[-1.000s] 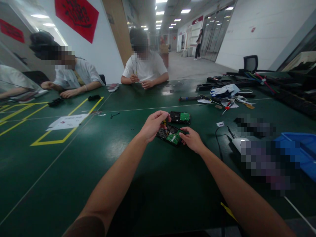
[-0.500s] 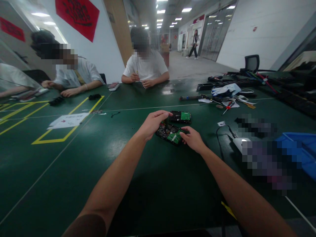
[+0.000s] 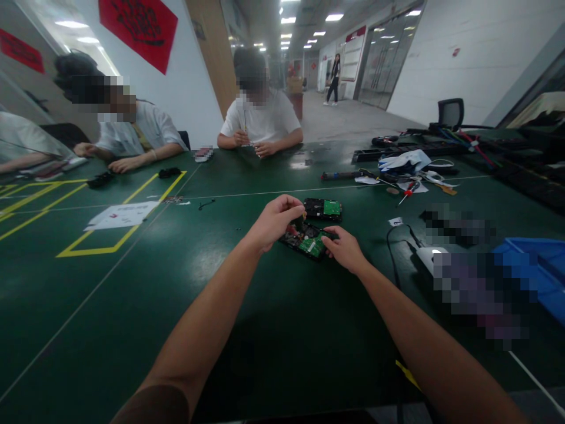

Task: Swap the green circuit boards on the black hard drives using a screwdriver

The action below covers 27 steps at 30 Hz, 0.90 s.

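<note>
A hard drive (image 3: 311, 245) with a green circuit board lies on the green table in front of me. My right hand (image 3: 343, 248) grips its right edge between thumb and fingers. Above its left part, my left hand (image 3: 279, 221) is closed in a pinch round a short upright tool (image 3: 300, 223), which looks like a small screwdriver. The fingers hide much of it, and I cannot tell whether its tip touches the drive. Just behind lies a second hard drive (image 3: 324, 209), its green board facing up; neither hand holds it.
Right of the drives are a red-handled screwdriver (image 3: 410, 191), a long dark tool (image 3: 342, 175), cables and a blue bin (image 3: 536, 268). A paper sheet (image 3: 121, 216) lies left by yellow tape. Several people sit across the table; another stands in the corridor.
My left fingers have shifted and curled slightly round the upright tool. My right hand and both drives stay put. The person in the corridor has moved left.
</note>
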Each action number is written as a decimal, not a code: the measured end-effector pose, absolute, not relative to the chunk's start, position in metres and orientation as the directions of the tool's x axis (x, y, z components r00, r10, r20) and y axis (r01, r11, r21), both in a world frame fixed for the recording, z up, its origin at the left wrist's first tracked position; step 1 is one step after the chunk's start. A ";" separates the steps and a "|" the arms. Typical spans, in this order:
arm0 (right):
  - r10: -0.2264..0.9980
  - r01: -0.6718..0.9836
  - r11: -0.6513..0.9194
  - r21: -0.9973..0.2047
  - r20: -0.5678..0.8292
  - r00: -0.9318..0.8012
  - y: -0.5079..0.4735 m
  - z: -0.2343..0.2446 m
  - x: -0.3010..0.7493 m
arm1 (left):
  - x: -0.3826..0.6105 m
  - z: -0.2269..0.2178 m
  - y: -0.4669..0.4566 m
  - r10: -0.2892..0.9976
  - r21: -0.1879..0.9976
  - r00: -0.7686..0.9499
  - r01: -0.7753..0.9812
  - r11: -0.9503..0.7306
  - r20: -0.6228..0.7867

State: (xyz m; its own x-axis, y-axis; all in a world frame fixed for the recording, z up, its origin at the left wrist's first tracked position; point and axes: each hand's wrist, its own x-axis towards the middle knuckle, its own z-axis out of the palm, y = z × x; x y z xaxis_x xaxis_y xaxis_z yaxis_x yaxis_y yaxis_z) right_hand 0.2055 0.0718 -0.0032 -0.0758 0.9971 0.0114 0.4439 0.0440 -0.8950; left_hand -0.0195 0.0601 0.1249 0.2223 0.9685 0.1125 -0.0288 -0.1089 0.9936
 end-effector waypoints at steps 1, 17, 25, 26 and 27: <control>0.997 0.445 0.039 -0.895 0.005 -0.078 0.072 -0.003 0.205 | -0.019 0.125 0.060 0.967 0.994 0.233 -0.036 -0.103 0.108; 0.998 0.412 0.025 -0.911 -0.001 -0.063 0.068 0.000 0.203 | -0.019 0.122 0.064 0.982 0.990 0.150 -0.099 -0.104 0.118; 0.997 0.423 0.028 -0.906 -0.003 -0.073 0.068 0.002 0.204 | -0.018 0.123 0.062 0.987 0.975 0.148 -0.220 -0.035 0.069; 0.997 0.430 0.026 -0.903 -0.006 -0.072 0.068 0.002 0.204 | -0.019 0.123 0.062 0.986 0.973 0.150 -0.230 -0.035 0.071; 0.997 0.435 0.023 -0.900 -0.009 -0.071 0.068 0.002 0.204 | -0.019 0.123 0.062 0.985 0.971 0.157 -0.235 -0.034 0.072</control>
